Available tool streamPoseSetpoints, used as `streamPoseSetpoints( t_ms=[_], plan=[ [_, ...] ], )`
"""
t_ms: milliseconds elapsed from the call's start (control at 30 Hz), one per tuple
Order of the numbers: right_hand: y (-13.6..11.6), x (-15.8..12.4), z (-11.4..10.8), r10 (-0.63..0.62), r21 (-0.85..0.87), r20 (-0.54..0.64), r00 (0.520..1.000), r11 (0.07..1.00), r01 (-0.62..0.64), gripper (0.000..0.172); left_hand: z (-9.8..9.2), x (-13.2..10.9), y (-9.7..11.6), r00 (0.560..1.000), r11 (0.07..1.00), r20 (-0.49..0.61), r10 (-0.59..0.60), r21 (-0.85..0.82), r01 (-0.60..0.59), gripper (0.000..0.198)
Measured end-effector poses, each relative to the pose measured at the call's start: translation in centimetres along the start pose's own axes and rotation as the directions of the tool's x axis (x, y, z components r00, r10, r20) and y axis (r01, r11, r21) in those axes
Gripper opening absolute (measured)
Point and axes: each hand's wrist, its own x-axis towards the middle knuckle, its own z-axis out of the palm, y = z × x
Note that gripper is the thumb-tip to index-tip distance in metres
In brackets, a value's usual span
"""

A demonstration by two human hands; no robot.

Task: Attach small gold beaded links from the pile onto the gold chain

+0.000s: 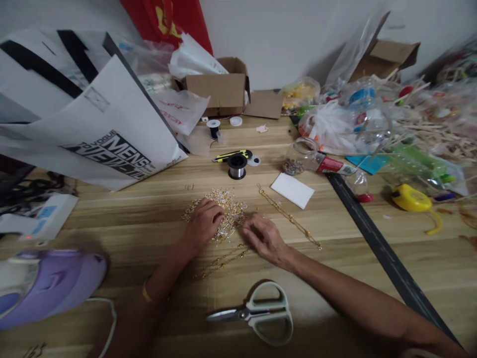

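A heap of small gold and silver jewellery findings (228,205) lies in the middle of the wooden table (149,219). My left hand (203,223) rests on the heap's left side with fingers curled into it. My right hand (263,237) lies just right of the heap, fingertips touching its lower edge. Whether either hand pinches a piece is hidden by the fingers. A gold chain (288,216) runs diagonally to the right of my right hand. Another gold chain (219,261) lies between my forearms.
Grey-handled scissors (257,313) lie near the front edge. A wire spool (237,166), a yellow-black utility knife (231,155), a bead jar (298,156) and a white card (292,190) sit beyond the heap. A large white bag (100,129) fills the left, clutter the right.
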Motion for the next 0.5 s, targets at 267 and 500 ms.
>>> streamPoseSetpoints(
  t_ms=[267,500],
  plan=[
    [0.0,0.0,0.1,0.001,0.006,0.002,1.0,1.0,-0.001,0.012,0.5,0.5,-0.4,0.999,1.0,-0.048,0.008,-0.01,-0.008,0.011],
    [0.0,0.1,0.1,0.009,0.001,0.003,1.0,1.0,-0.009,0.011,1.2,1.0,0.2,0.997,0.998,-0.028,0.068,-0.003,-0.068,0.012]
  ],
)
